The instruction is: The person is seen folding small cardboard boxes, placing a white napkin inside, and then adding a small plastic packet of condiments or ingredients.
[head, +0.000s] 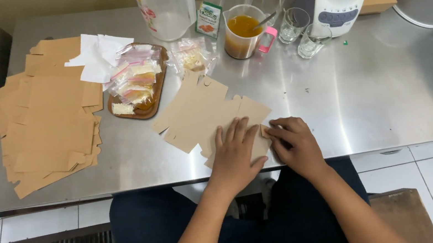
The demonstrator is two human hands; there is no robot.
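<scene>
The left hand presses flat on the brown die-cut cardboard box blank while the right hand pinches its corner flap just beside, where a crisp crease likely needs steady pressure.

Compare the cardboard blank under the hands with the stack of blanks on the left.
The cardboard blank is a single sheet, pressed by the left hand and right hand; the stack of blanks is many sheets, untouched. The blank lies near the table's front edge, the stack toward its left end. Both are flat brown die-cut card.
</scene>
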